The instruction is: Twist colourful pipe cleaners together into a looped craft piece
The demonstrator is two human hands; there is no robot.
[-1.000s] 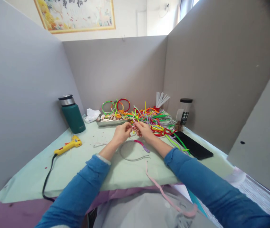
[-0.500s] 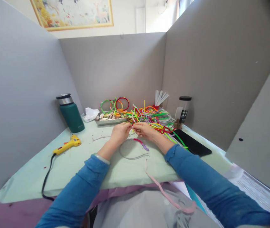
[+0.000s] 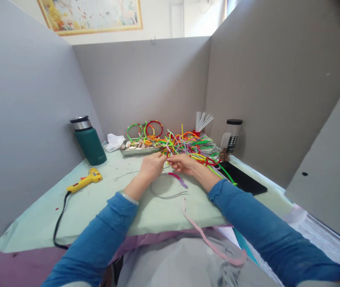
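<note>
My left hand and my right hand meet over the middle of the table, fingertips pinched close together. Whatever thin piece they pinch is too small to make out against the colours behind. Just below them is a grey wire loop with loose ends, part of it wrapped in magenta and purple fuzzy stem. Behind my fingertips spreads a tangled pile of colourful pipe cleaners. A pale pink strip hangs from the table's front edge onto my lap.
A yellow glue gun and a green bottle are on the left. At the back stand a metal tray of shells, coloured hoops and white sticks. To the right are a black flat object and a clear jar.
Both hands stay at nearly the same spot, with small finger shifts; the right fingers sit slightly lower. The view has tilted a little. Objects on the table look unmoved.
</note>
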